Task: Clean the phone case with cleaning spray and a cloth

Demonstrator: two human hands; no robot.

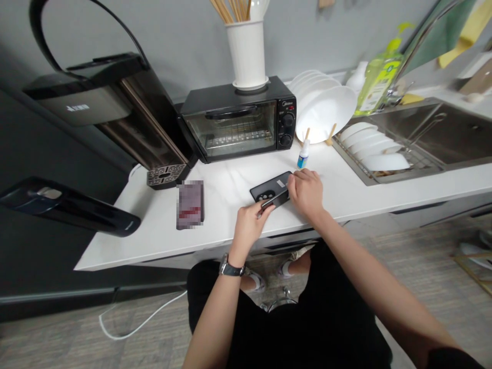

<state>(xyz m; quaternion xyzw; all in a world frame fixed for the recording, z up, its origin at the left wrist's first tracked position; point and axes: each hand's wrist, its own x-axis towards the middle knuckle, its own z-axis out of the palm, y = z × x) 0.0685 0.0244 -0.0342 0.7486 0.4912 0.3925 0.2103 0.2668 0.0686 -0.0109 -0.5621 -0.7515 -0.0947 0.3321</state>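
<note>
Both hands are over the white counter in front of the toaster oven. A black phone (272,187) lies back up, its round camera block at the left and a small pale label near its right end. A thin dark phone-shaped slab (277,199) is tilted up along its near side; whether this is a phone or a case I cannot tell. My left hand (249,224) pinches the slab's left end between thumb and fingers. Curled fingers of my right hand (306,192) close on its right end, hiding that corner. Just behind the right hand stands a small spray bottle (303,155).
A blurred-out phone-like object (190,205) lies left on the counter (223,236). Behind stand a water dispenser (154,128), a toaster oven (238,120) and plates (326,110) in a rack. A dark flask-shaped object (73,207) overhangs the left end. The sink (442,138) is right.
</note>
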